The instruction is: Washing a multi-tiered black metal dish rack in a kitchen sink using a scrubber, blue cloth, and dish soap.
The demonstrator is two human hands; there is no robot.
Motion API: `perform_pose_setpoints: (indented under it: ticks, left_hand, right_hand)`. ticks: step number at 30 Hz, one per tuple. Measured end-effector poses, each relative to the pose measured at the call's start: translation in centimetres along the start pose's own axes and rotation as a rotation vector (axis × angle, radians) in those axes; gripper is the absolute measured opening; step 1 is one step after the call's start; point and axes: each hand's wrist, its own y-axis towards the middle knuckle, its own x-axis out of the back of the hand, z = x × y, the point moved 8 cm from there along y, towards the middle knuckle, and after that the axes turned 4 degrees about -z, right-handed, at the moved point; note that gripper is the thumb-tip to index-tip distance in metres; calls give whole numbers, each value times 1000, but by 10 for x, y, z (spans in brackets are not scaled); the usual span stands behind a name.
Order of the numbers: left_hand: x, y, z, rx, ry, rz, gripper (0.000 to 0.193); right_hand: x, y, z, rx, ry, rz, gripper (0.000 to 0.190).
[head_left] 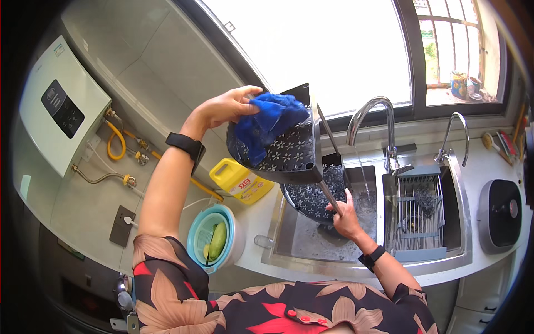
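Observation:
A black two-tier corner rack with metal posts is tilted over the left sink basin (288,240). Its upper shelf (288,160), perforated with flower shapes, is raised towards the window, while the wet lower shelf (304,200) hangs within the basin area. My left hand (225,106) pinches a blue cloth (273,115) that lies bunched across the upper shelf. Around a metal post (328,194) between the shelves my right hand (348,219) is closed, with one finger pointing up. Water runs from the tall chrome faucet (371,108) into the basin.
Left of the sink stand a yellow detergent jug (242,181), a basin (238,242) holding a green gourd in a strainer, and a small glass (263,241). A metal drain rack (419,217) spans the right basin. A grey-black appliance (500,217) sits at the right.

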Motion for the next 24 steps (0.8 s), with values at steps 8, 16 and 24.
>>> perform_pose_setpoints:
  ticks: [8,16,24]
  left_hand:
    - [-26,4,4,-137,773,-219,53]
    - [-21,37,33,-131,946,-232,27]
    - [-109,-23,-42,-537,726,14,23]
  right_hand:
    - [-2,2,-5,11,-2,-31,30]
    - [-6,2,2,47,2,-28,28]
    - [-2,0,0,44,19,-24,28]
